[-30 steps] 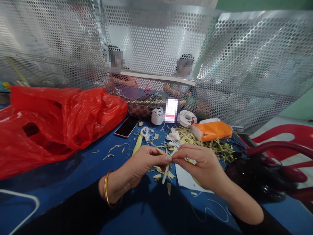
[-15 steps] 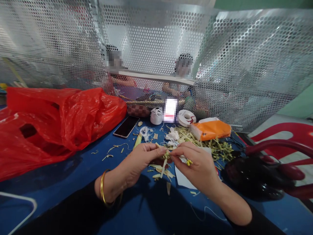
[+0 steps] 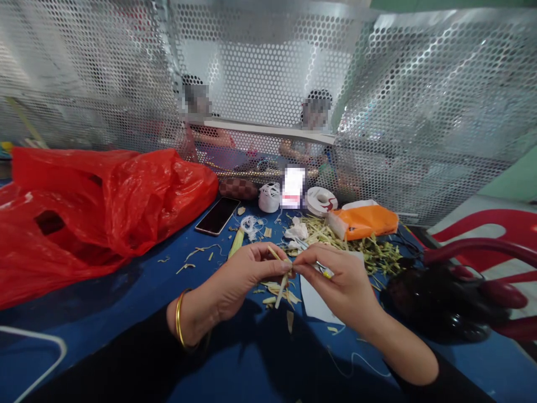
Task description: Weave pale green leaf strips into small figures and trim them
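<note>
My left hand (image 3: 247, 274), with a gold bangle at the wrist, pinches a pale, folded plant strip (image 3: 282, 291) between thumb and fingers. One end of the strip hangs down and another pokes up behind the thumb. The fingertips of my right hand (image 3: 335, 280) are pressed together at the same spot, touching the strip. A thin shiny tool with a yellow part (image 3: 327, 274) shows inside my right hand; most of it is hidden by the fingers. Below both hands lie loose pale plant scraps (image 3: 289, 320) on the blue table (image 3: 235, 369).
A red plastic bag (image 3: 155, 196) covers the left side, beside a dark phone (image 3: 218, 216). Behind stand white string (image 3: 268, 200), a lit screen (image 3: 293, 186) and a ribbon spool (image 3: 321, 200). Dried stalks (image 3: 377, 254), an orange packet (image 3: 367, 220) and a black bag (image 3: 436, 305) lie right.
The small greenish tuft at my left fingertips no longer shows, and the strip's upper end is more exposed. My right fingers have shifted slightly; the shiny tool shows more.
</note>
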Motion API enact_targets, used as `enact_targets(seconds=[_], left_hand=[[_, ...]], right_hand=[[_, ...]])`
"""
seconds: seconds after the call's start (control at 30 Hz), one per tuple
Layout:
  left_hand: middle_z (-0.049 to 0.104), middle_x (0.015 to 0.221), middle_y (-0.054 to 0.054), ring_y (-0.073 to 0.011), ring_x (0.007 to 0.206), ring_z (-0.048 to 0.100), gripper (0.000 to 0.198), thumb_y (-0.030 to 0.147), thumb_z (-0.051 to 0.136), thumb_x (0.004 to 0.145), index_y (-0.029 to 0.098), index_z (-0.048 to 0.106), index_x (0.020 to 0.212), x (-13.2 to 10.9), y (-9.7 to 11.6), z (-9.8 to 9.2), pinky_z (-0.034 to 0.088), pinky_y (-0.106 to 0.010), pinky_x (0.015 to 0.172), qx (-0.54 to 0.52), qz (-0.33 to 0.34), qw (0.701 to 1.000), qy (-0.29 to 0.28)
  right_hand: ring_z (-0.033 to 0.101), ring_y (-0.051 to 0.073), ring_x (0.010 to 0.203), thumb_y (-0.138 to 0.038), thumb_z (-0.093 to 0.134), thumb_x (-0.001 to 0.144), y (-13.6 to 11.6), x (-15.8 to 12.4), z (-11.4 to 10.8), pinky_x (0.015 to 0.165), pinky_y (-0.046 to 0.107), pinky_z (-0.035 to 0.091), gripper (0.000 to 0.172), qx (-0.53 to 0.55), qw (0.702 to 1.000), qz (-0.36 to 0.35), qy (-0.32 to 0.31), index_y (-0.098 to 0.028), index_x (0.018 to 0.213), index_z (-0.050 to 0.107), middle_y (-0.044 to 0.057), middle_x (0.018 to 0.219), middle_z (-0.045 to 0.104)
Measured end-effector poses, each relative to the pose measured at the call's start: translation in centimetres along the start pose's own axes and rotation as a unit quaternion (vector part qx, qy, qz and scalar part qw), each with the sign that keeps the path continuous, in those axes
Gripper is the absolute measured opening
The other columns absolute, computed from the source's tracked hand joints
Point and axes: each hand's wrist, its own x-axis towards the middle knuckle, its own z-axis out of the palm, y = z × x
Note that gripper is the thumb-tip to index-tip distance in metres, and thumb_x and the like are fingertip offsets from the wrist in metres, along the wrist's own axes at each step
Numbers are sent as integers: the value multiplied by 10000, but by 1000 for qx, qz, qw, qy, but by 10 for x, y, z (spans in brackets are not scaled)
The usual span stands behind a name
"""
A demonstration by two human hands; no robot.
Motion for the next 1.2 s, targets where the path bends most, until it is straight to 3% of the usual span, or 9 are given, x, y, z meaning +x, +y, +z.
enact_targets(seconds=[0.23,0.53,0.67,0.87,0.97,1.03,1.1,1.13,1.2], left_hand=[[612,660,30,-103,646,557,157,251,747,686,169,623,737,0,-2,0,391,-246,676,-28,-25,998,-55],[609,698,13,-110,657,557,155,220,734,690,163,603,748,0,-5,-1,393,-248,657,-46,-23,997,-59],[612,659,22,-113,639,561,130,221,725,686,165,616,727,1,-3,-1,403,-248,649,13,23,999,-35],[649,655,1,-137,630,574,156,282,734,673,172,629,710,3,-2,0,405,-263,609,194,83,977,33],[652,659,-9,-146,641,583,153,282,733,670,170,632,694,2,-3,1,402,-271,608,220,88,970,50],[642,636,0,-140,631,580,149,257,739,650,171,621,682,2,-4,1,398,-268,609,181,68,980,52],[637,624,10,-134,633,579,149,231,742,629,172,611,668,2,-5,1,401,-265,629,123,44,990,57],[638,623,12,-133,640,582,148,218,741,620,171,607,661,2,-4,1,404,-265,644,94,33,993,58],[641,620,13,-132,647,590,142,189,734,600,169,603,650,2,-3,0,410,-266,670,44,11,997,56]], right_hand=[[607,137,619,-229,627,825,-2,2,-2,587,250,457,112,120,986,108,-30,-197,730,677,-10,650,673],[584,138,632,-229,612,835,-3,0,1,612,259,445,126,136,982,131,-25,-194,723,659,-9,654,650],[578,141,618,-266,615,827,0,0,3,588,259,446,130,183,967,175,-39,-187,739,668,-6,639,646],[542,118,533,-308,660,760,3,2,8,577,261,451,210,299,908,287,-62,-182,602,608,-16,536,604],[547,112,511,-304,661,760,3,2,11,599,269,472,188,323,894,304,-66,-175,630,618,-23,514,597],[569,121,533,-302,646,785,4,1,11,603,274,486,191,306,903,293,-69,-174,646,618,-15,536,608],[611,142,613,-274,635,809,5,1,9,630,284,505,113,248,936,244,-58,-177,752,647,1,631,652],[631,154,672,-249,630,820,5,1,8,662,296,516,82,206,957,201,-48,-183,858,660,10,701,675],[648,171,801,-189,606,846,8,1,3,745,323,521,231,113,989,87,-42,-212,1075,628,29,859,693]])
